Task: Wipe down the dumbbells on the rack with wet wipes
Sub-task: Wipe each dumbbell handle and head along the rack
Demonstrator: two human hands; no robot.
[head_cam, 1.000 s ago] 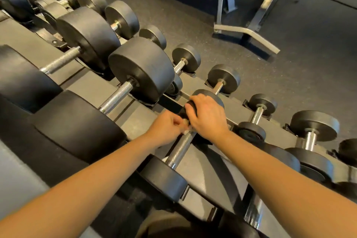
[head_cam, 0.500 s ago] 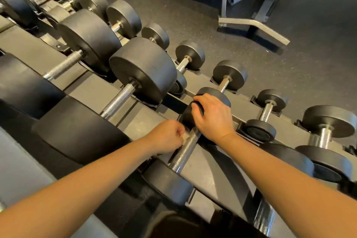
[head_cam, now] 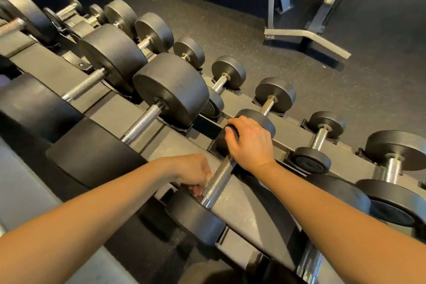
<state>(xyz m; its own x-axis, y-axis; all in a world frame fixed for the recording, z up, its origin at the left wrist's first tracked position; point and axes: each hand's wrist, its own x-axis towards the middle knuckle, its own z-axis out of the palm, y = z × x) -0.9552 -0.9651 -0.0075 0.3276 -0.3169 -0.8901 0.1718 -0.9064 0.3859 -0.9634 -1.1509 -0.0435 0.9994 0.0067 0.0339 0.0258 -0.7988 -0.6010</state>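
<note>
On the middle tier of the rack (head_cam: 251, 210), at six o'clock from frame centre: a small dumbbell (head_cam: 216, 182), lying on a diagonal, knurled chrome handle running from seven o'clock up to one o'clock. Near head low at six o'clock, in full view; far head mostly covered by the right hand (head_cam: 250, 143). Left hand (head_cam: 192, 173) curled shut beside the lower end of the handle, fingertips (head_cam: 196, 190) pressed against the metal just above the near head. A sliver of pale material (head_cam: 208, 178) pinched there, too small to name with certainty as a wet wipe. Right hand draped palm-down over the far head, fingers wrapped over its rim, clamped on it; wrist bent, forearm stretching away to five o'clock and cut off by the frame edge. Left forearm entering from eight o'clock, likewise cropped. Heavier dumbbells (head_cam: 171, 90) ranged toward ten o'clock, lighter ones (head_cam: 320, 140) toward three o'clock on the far tier. Bottom tier at five o'clock largely hidden under the right forearm. Bench frame (head_cam: 306, 37) at one o'clock, its top cut off.
</note>
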